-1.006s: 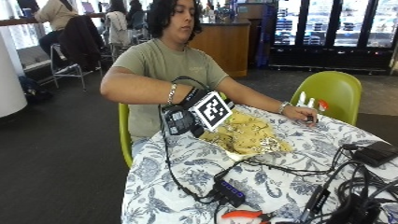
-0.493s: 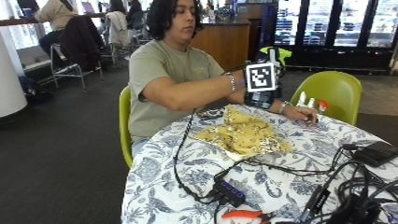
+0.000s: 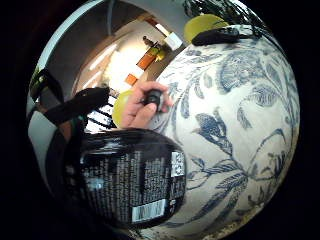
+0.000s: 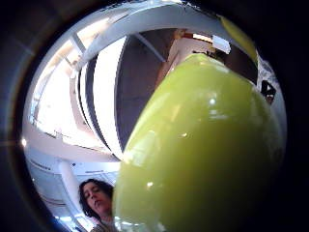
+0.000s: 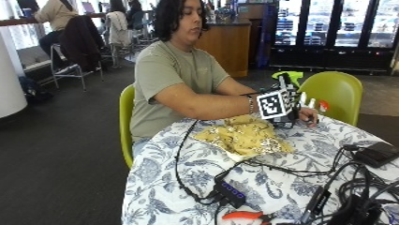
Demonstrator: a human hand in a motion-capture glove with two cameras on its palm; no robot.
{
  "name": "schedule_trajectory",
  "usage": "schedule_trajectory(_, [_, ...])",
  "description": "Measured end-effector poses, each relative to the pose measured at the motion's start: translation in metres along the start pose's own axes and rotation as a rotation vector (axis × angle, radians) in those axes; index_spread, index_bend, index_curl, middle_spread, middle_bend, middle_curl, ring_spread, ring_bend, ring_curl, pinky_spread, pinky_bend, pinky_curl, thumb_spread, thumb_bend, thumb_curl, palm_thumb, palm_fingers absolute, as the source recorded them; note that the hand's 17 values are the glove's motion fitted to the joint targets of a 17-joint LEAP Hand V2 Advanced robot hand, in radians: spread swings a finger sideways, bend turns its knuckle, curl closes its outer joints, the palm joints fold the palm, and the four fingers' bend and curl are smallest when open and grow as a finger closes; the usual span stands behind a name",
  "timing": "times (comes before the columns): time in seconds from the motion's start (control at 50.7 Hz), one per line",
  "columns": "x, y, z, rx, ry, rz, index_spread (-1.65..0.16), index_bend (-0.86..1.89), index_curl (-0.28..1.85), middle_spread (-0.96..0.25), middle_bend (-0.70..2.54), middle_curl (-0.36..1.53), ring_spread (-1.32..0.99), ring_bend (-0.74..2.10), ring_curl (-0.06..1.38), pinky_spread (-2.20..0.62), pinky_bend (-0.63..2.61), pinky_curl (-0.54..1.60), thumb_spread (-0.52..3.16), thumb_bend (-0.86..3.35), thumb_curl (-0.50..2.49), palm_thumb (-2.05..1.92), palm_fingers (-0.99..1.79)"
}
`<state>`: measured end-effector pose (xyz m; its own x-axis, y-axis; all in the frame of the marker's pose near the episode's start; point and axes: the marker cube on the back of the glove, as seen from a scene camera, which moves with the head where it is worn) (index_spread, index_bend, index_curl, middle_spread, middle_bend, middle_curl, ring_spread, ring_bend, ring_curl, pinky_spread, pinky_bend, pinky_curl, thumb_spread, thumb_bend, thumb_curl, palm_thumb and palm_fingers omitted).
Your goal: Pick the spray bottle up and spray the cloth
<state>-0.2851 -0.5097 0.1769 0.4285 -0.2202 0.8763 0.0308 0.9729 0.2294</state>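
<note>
In the outside view my gloved right hand (image 5: 278,105) grips a spray bottle (image 5: 286,80) with a black body and a green trigger head. It holds the bottle upright, low over the table, just past the far corner of the cloth. The yellow patterned cloth (image 5: 244,136) lies crumpled on the floral tablecloth (image 5: 187,187), in front of the person. The bottle's labelled black body (image 3: 131,186) fills much of the little finger side palm view. Its green head (image 4: 203,154) fills the thumb side palm view.
The bare left hand (image 5: 308,115) rests on the table beside the bottle, pinching a small dark thing (image 3: 154,98). Cables, a black hub (image 5: 232,193), a black box (image 5: 376,153) and an orange-handled tool (image 5: 243,216) lie on the near side. A green chair (image 5: 333,91) stands behind.
My right hand went from above the cloth to the right and up with the bottle. It has since come down lower, beside the bare hand.
</note>
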Motion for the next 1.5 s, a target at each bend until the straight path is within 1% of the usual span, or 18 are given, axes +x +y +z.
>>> schedule_trajectory(0.099, [0.0,0.004,0.005,-0.04,-0.003,0.008,-0.25,0.32,0.65,-0.1,0.67,0.56,-0.13,0.64,0.48,-0.16,0.34,0.42,0.41,-0.03,0.84,1.01,1.34])
schedule_trajectory(0.473, [0.005,0.001,0.0,-0.013,0.008,0.021,-0.24,0.33,0.65,-0.11,0.68,0.56,-0.14,0.64,0.48,-0.19,0.36,0.42,0.36,-0.03,0.86,1.0,1.35])
schedule_trajectory(0.592, [0.006,0.015,-0.001,-0.115,0.019,0.118,-0.25,0.34,0.65,-0.11,0.69,0.56,-0.14,0.62,0.47,-0.19,0.35,0.41,0.4,-0.04,0.85,0.97,1.33])
schedule_trajectory(0.631, [0.007,0.023,-0.003,-0.148,0.058,0.142,-0.25,0.3,0.64,-0.1,0.68,0.55,-0.14,0.58,0.46,-0.16,0.35,0.41,0.48,-0.05,0.83,0.94,1.23])
schedule_trajectory(0.651, [0.007,0.026,-0.006,-0.156,0.085,0.148,-0.25,0.29,0.64,-0.1,0.68,0.55,-0.14,0.58,0.46,-0.16,0.35,0.41,0.5,-0.04,0.82,0.94,1.24])
schedule_trajectory(0.67, [0.007,0.029,-0.009,-0.162,0.113,0.151,-0.25,0.29,0.63,-0.1,0.67,0.55,-0.13,0.53,0.44,-0.12,0.27,0.39,0.59,-0.05,0.79,0.9,1.07])
schedule_trajectory(0.69, [0.006,0.032,-0.013,-0.168,0.138,0.154,-0.25,0.27,0.62,-0.1,0.64,0.53,-0.13,0.5,0.44,-0.08,0.24,0.39,0.64,-0.06,0.77,0.87,0.98])
schedule_trajectory(0.71, [0.004,0.037,-0.018,-0.174,0.161,0.156,-0.26,0.27,0.62,-0.09,0.62,0.53,-0.13,0.49,0.44,-0.07,0.23,0.39,0.68,-0.05,0.76,0.87,0.95])
schedule_trajectory(0.73, [0.002,0.042,-0.024,-0.183,0.184,0.157,-0.26,0.25,0.62,-0.09,0.58,0.52,-0.12,0.46,0.43,-0.04,0.22,0.39,0.71,-0.05,0.74,0.84,0.86])
schedule_trajectory(0.749, [0.0,0.048,-0.031,-0.193,0.211,0.156,-0.27,0.2,0.6,-0.08,0.52,0.5,-0.12,0.43,0.43,-0.01,0.22,0.4,0.74,-0.06,0.72,0.82,0.7])
schedule_trajectory(0.808, [-0.001,0.068,-0.054,-0.247,0.318,0.14,-0.28,0.14,0.58,-0.06,0.43,0.47,-0.1,0.41,0.43,0.06,0.24,0.41,0.8,-0.06,0.68,0.79,0.53])
schedule_trajectory(0.868, [-0.001,0.092,-0.079,-0.315,0.422,0.122,-0.29,0.05,0.5,-0.04,0.34,0.43,-0.1,0.42,0.41,0.09,0.27,0.39,0.85,-0.06,0.63,0.75,0.48])
schedule_trajectory(0.966, [-0.006,0.139,-0.121,-0.425,0.58,0.124,-0.31,0.07,0.42,-0.01,0.27,0.4,-0.09,0.42,0.39,0.13,0.28,0.38,0.92,-0.06,0.57,0.68,0.38])
schedule_trajectory(1.084, [-0.017,0.186,-0.163,-0.478,0.747,0.096,-0.34,0.1,0.37,-0.01,0.23,0.39,-0.1,0.4,0.37,0.16,0.28,0.37,0.96,-0.05,0.51,0.62,0.28])
schedule_trajectory(1.203, [-0.039,0.224,-0.202,-0.516,0.842,0.048,-0.37,0.13,0.34,-0.04,0.22,0.38,-0.11,0.37,0.36,0.18,0.26,0.36,0.97,-0.04,0.46,0.58,0.24])
schedule_trajectory(1.38, [-0.07,0.261,-0.238,-0.621,1.015,-0.039,-0.41,0.15,0.32,-0.07,0.2,0.36,-0.14,0.3,0.33,0.19,0.24,0.35,0.98,-0.03,0.42,0.55,0.16])
schedule_trajectory(1.499, [-0.086,0.274,-0.254,-0.636,1.142,-0.094,-0.42,0.15,0.31,-0.09,0.19,0.35,-0.15,0.29,0.32,0.18,0.21,0.35,0.99,-0.02,0.4,0.56,0.13])
